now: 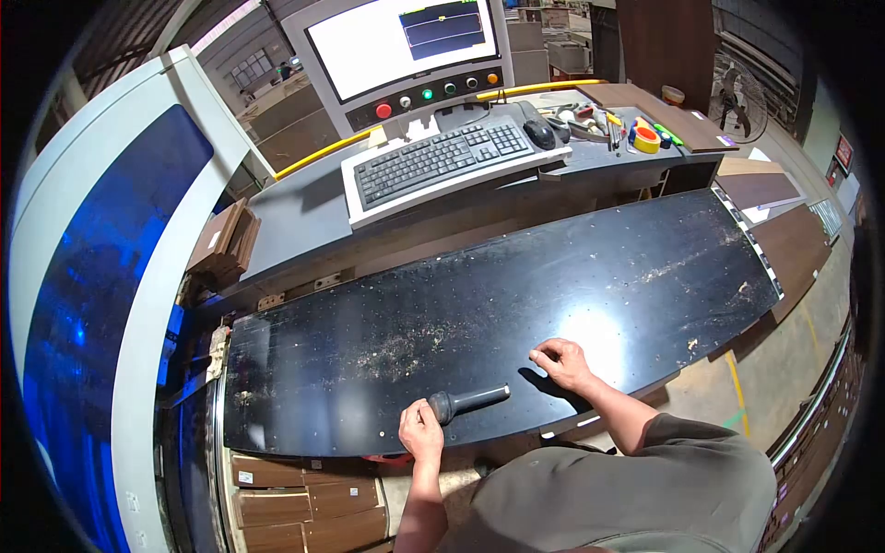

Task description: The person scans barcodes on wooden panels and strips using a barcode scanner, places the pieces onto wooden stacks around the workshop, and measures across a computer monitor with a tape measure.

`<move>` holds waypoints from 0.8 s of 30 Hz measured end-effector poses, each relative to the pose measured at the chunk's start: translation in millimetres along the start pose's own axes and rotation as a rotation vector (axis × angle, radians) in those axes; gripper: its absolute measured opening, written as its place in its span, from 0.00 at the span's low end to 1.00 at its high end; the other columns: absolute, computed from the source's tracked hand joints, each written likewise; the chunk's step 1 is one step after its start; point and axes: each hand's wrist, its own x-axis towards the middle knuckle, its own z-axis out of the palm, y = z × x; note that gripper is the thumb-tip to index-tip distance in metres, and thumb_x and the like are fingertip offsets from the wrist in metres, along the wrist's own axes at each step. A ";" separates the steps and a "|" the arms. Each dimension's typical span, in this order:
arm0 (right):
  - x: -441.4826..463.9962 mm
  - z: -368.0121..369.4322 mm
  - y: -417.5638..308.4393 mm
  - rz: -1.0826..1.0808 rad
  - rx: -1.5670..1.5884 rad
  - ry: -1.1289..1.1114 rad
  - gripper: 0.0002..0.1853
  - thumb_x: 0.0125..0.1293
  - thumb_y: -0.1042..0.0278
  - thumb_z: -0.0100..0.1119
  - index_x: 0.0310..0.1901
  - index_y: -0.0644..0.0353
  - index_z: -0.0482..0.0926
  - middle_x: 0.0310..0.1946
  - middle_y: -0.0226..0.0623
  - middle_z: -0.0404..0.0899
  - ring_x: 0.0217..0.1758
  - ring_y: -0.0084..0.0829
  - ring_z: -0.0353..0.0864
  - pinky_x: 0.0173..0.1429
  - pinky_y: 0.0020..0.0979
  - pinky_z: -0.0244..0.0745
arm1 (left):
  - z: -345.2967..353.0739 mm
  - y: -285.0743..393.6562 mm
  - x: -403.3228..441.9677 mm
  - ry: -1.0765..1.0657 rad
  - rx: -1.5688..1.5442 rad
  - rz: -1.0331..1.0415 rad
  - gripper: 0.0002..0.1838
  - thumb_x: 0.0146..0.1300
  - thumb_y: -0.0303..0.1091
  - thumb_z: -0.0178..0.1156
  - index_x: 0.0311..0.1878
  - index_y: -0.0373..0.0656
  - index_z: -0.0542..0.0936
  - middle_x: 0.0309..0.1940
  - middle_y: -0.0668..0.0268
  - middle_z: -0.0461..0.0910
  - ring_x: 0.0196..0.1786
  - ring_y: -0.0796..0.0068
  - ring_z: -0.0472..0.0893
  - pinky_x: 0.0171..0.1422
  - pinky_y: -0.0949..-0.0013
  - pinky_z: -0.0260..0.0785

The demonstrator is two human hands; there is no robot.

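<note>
My left hand [421, 429] is closed around the wide end of a dark, microphone-shaped tool [475, 398], whose narrow end points right over the black tabletop [442, 323]. The part of the tool inside my palm is hidden. To the right, my right hand [563, 364] hovers above the same tabletop with its fingers loosely bent and a little apart. Nothing shows between them, and a dark shadow falls on the surface beneath.
Sawdust is scattered over the tabletop. Behind it, a control desk carries a keyboard [442, 158], a mouse [538, 135], a monitor [406, 41] and a yellow tape roll [646, 139]. A white-and-blue machine housing [111, 276] stands left. Brown boards [309, 498] are stacked below.
</note>
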 end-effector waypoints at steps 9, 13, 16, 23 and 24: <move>-0.1 -1.1 -1.4 0.021 -0.014 -0.012 0.21 0.70 0.46 0.68 0.39 0.60 0.90 0.33 0.41 0.88 0.36 0.35 0.88 0.45 0.37 0.82 | -0.1 -0.9 -0.4 -0.011 0.014 0.000 0.13 0.73 0.37 0.61 0.44 0.38 0.89 0.40 0.52 0.88 0.41 0.52 0.87 0.49 0.56 0.79; -0.6 -1.3 -2.6 0.016 0.000 -0.012 0.21 0.70 0.46 0.68 0.38 0.60 0.90 0.33 0.41 0.88 0.36 0.36 0.88 0.45 0.37 0.82 | 0.3 -0.7 -0.4 -0.003 0.014 -0.007 0.13 0.73 0.37 0.61 0.44 0.38 0.89 0.39 0.53 0.88 0.41 0.53 0.87 0.49 0.56 0.79; -1.1 -1.2 -2.7 0.015 0.021 -0.007 0.21 0.70 0.46 0.68 0.38 0.60 0.89 0.33 0.41 0.87 0.36 0.36 0.88 0.45 0.38 0.82 | 0.1 0.8 -0.7 -0.001 0.015 -0.011 0.13 0.73 0.37 0.61 0.45 0.38 0.89 0.40 0.53 0.88 0.41 0.53 0.87 0.49 0.56 0.79; 2.0 -3.1 0.5 0.070 0.109 -0.025 0.20 0.71 0.48 0.68 0.42 0.61 0.89 0.32 0.39 0.87 0.37 0.31 0.87 0.45 0.36 0.81 | -2.9 15.7 2.8 -0.044 -0.102 -0.202 0.15 0.75 0.40 0.60 0.49 0.37 0.88 0.46 0.54 0.88 0.48 0.55 0.86 0.57 0.58 0.77; 2.4 -8.8 -3.4 0.152 0.245 -0.072 0.20 0.73 0.50 0.67 0.45 0.63 0.88 0.33 0.38 0.88 0.37 0.26 0.87 0.44 0.34 0.81 | -3.0 15.8 4.1 -0.047 -0.079 -0.151 0.16 0.75 0.40 0.62 0.53 0.39 0.88 0.48 0.54 0.86 0.46 0.58 0.85 0.54 0.59 0.77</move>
